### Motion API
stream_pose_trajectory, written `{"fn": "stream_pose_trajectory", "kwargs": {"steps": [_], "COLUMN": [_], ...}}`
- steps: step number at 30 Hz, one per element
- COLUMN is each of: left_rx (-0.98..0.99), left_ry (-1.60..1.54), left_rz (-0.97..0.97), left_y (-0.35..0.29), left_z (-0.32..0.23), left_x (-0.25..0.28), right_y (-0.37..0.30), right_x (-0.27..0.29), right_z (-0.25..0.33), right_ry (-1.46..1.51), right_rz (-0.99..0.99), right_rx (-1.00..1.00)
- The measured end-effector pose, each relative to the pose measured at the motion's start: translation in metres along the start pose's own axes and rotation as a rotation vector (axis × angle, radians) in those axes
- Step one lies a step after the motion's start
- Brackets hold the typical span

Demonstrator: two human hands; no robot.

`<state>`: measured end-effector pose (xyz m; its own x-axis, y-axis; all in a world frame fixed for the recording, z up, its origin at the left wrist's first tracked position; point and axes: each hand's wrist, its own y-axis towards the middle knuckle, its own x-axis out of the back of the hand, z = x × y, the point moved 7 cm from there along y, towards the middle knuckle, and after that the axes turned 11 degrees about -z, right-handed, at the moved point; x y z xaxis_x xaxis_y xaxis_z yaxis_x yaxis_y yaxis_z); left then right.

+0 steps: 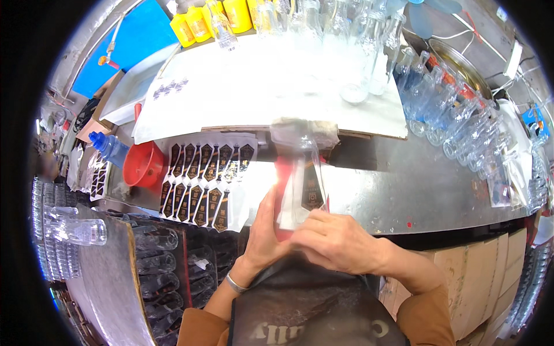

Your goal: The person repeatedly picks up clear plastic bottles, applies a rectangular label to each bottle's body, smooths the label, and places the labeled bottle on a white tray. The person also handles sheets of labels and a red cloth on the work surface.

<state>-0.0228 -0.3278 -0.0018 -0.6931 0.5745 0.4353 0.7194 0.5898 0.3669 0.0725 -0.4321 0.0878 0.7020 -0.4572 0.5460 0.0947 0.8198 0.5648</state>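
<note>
Clear glass bottle [296, 173] with black label [312, 189] extends over metal bench [378, 199]. Left hand [265, 235], fingers extended, lies at its left side; right hand [337, 242] curls at its near end. Whether either grips cannot be determined.

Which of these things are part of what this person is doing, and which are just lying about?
Seem part of it:
- clear bottle between the hands
- dark label by the right hand
- label sheet to the left

Seem just lying about:
- red tub
- blue-topped bottle
- yellow bottles
- fan
- cardboard boxes
</note>
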Motion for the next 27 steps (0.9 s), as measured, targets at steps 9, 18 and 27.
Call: {"fn": "stream_pose_trajectory", "kwargs": {"steps": [9,18,27], "left_rx": [-0.079,0.214,-0.124], "left_ry": [0.185,-0.574,0.161], "left_rz": [-0.052,-0.011,-0.011], "left_y": [0.013,0.018,0.009], "left_z": [-0.021,-0.012,-0.001], "left_x": [-0.027,-0.034,-0.019], "right_y": [-0.006,-0.082,-0.061], "right_x": [0.036,0.015,0.015], "right_z": [-0.048,-0.108,-0.069], "right_ry": [-0.037,0.570,-0.048], "right_rz": [-0.317,-0.310,-0.160], "right_rx": [-0.006,-0.940,-0.760]}}
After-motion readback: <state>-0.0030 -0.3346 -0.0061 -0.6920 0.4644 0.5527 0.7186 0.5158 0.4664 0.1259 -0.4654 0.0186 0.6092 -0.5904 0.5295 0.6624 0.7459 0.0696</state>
